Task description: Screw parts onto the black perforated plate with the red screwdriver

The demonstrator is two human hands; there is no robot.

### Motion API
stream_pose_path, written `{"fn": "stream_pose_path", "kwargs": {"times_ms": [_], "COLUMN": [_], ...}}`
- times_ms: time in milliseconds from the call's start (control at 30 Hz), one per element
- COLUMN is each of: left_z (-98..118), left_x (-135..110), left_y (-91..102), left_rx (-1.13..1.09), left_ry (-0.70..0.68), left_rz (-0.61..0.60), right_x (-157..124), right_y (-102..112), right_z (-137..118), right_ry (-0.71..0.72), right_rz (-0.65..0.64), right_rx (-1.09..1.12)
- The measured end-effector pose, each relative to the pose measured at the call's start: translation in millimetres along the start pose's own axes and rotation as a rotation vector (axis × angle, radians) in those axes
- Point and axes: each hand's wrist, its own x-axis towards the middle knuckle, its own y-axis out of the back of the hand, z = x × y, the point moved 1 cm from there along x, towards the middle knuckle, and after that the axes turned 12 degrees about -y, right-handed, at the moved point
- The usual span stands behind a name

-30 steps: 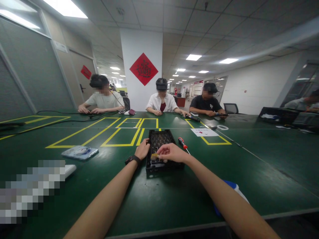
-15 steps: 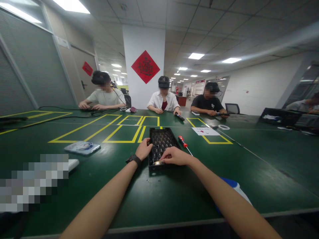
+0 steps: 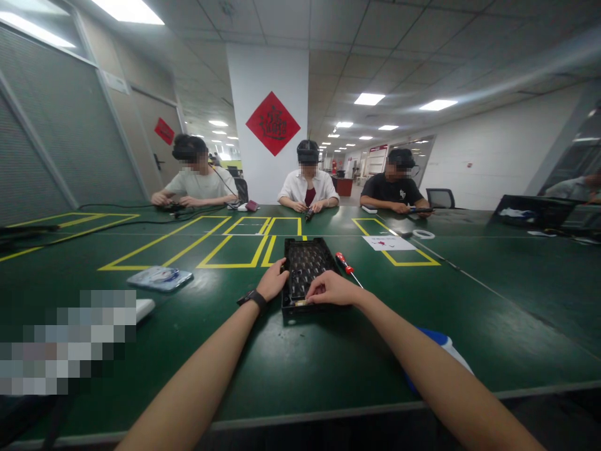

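A black rectangular case [image 3: 287,294] lies on the green table, its inside lined with rows of small shiny parts. Against its left wall rests my left hand [image 3: 272,280], the thumb over the rim and the fingers down the outer side. My right hand [image 3: 332,288] reaches into the near end with thumb and index finger pinched. At those fingertips is a small pale-gold, flat piece [image 3: 300,303], too small to name, lying along the near inner wall. A screwdriver [image 3: 345,263] with a red and black handle lies just right of the case.
A flat packet [image 3: 160,279] sits to the left. A blue and white object [image 3: 439,341] is partly behind my right forearm. A paper sheet [image 3: 389,243] and a white ring [image 3: 423,234] lie farther right. Yellow tape [image 3: 145,254] marks the table [image 3: 263,382]. Three people sit opposite.
The pale-gold piece showed a broader face before; now it appears flatter and thinner by the near wall. My right fingers have shifted slightly. My left hand stays on the case.
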Motion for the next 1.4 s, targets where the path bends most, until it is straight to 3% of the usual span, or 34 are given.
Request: {"fn": "stream_pose_path", "kwargs": {"times_ms": [233, 533, 800, 1100, 1400], "left_z": [-2.2, -9.2, -5.5, -1.0, -2.6], "left_x": [-0.8, 0.8, 0.7, -0.7, 0.2], "left_y": [-0.1, 3.4, 2.7, 4.2, 3.8], "left_rx": [0.006, -0.066, -0.018, 0.001, 0.003], "left_ry": [-0.006, -0.035, -0.053, -0.075, -0.078], "left_rz": [0.0, -0.082, -0.046, -0.034, -0.046], "right_x": [1.8, 0.8, 1.7, 1.3, 1.2], "right_y": [0.0, -1.3, -3.1, -1.2, -2.6], "right_z": [3.0, -0.1, -0.4, -2.3, -5.2], "right_ry": [0.014, 0.003, -0.011, 0.053, -0.007], "right_rz": [-0.039, 0.043, 0.034, 0.068, 0.094], "right_rx": [0.067, 0.043, 0.088, -0.08, -0.008]}}
